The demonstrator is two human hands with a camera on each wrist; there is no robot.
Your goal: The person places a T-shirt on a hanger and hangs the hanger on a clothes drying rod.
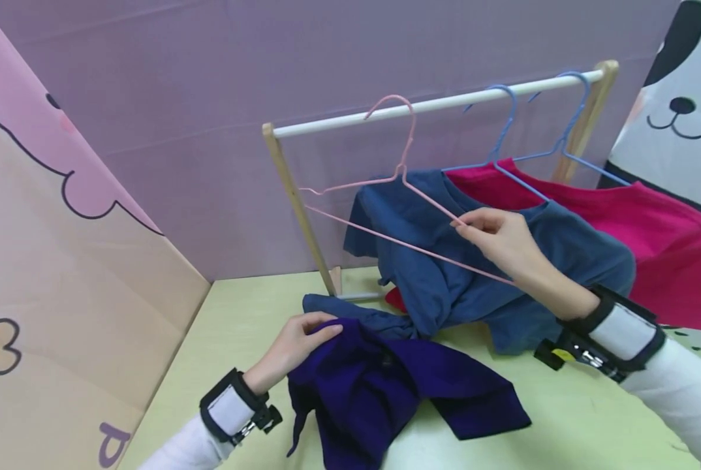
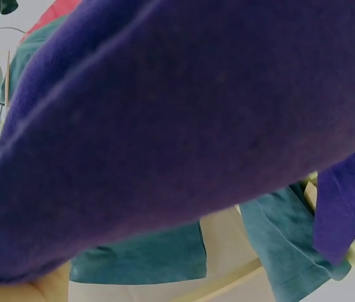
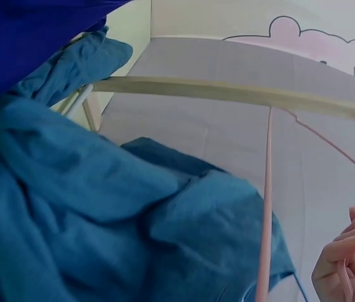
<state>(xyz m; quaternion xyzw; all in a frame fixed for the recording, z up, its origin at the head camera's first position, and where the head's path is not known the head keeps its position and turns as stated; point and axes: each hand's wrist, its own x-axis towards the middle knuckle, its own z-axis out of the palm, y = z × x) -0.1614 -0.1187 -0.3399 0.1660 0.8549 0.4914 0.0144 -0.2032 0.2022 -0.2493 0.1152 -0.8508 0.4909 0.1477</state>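
My left hand (image 1: 294, 346) grips a dark purple garment (image 1: 368, 385) by its upper edge, fingers partly behind the cloth. In the left wrist view this purple cloth (image 2: 184, 126) covers most of the picture. My right hand (image 1: 503, 241) pinches the right shoulder of a pink wire hanger (image 1: 406, 170), whose hook is over the white rail (image 1: 344, 121). The hanger carries no cloth. Behind it a blue shirt (image 1: 421, 228) hangs on a blue hanger (image 1: 506, 130). The right wrist view shows the right hand (image 3: 347, 258) curled at the pink hanger's bar.
A crimson garment (image 1: 668, 241) is on another blue hanger (image 1: 574, 124) at the rack's right end. The rack's wooden left post (image 1: 300, 209) stands near the purple back wall (image 1: 151, 130). Everything is on a pale yellow-green tabletop (image 1: 227, 339), beside a printed left panel (image 1: 80, 261).
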